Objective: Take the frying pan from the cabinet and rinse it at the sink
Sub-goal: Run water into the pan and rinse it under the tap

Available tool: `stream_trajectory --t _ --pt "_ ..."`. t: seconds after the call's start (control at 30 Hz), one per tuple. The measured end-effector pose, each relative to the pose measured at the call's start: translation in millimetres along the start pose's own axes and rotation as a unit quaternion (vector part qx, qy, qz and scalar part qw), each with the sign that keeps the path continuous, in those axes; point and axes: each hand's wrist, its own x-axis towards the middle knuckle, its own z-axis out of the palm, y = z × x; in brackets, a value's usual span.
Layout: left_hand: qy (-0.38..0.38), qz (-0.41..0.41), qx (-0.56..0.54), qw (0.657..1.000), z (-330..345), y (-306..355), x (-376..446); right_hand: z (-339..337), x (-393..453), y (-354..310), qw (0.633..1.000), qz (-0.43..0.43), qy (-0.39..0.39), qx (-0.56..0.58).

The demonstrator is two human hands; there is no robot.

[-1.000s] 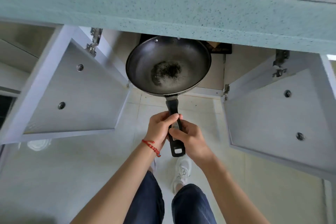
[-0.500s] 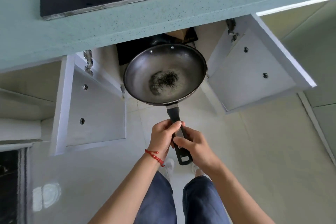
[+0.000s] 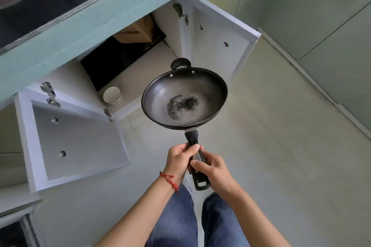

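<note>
Black crumbs lie loose in the middle of the frying pan point(image 3: 184, 99), which I hold level in the air above the floor, out in front of the open cabinet point(image 3: 128, 62). Both my left hand point(image 3: 179, 159) and right hand point(image 3: 213, 170) have their fingers clenched round its handle point(image 3: 195, 158). Tipping it on the way to the sink could scatter the crumbs, and the open door point(image 3: 218, 36) beside it could catch the rim.

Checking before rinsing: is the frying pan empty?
Not clean: the frying pan, held level by left hand and right hand, has dark residue in its middle.
</note>
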Motion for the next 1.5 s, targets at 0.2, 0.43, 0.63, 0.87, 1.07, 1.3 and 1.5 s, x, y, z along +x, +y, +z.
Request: stream_trajectory --t 0.2,0.43,0.63,0.87,1.07,1.3,1.5 --pt "-0.061 -0.015 0.040 0.997 73 -40 -25 -64 -60 19 0.998 -0.012 0.057 0.037" --pt "-0.134 -0.028 0.090 0.987 173 -69 -49 -144 -123 25 0.985 -0.048 0.141 0.087" --pt "-0.209 -0.006 0.144 0.967 257 -52 -60 -199 -157 2 0.962 -0.102 0.220 0.125" --pt "-0.290 0.050 0.195 0.936 356 4 -50 -266 -165 -61 0.932 -0.174 0.285 0.137" --pt "-0.343 0.087 0.219 0.909 441 70 -33 -323 -159 -134 0.907 -0.234 0.323 0.133" --pt "-0.379 0.134 0.238 0.884 532 120 -22 -392 -157 -196 0.882 -0.285 0.351 0.135" --pt "-0.393 0.151 0.245 0.873 619 131 -18 -473 -164 -223 0.870 -0.299 0.370 0.130"
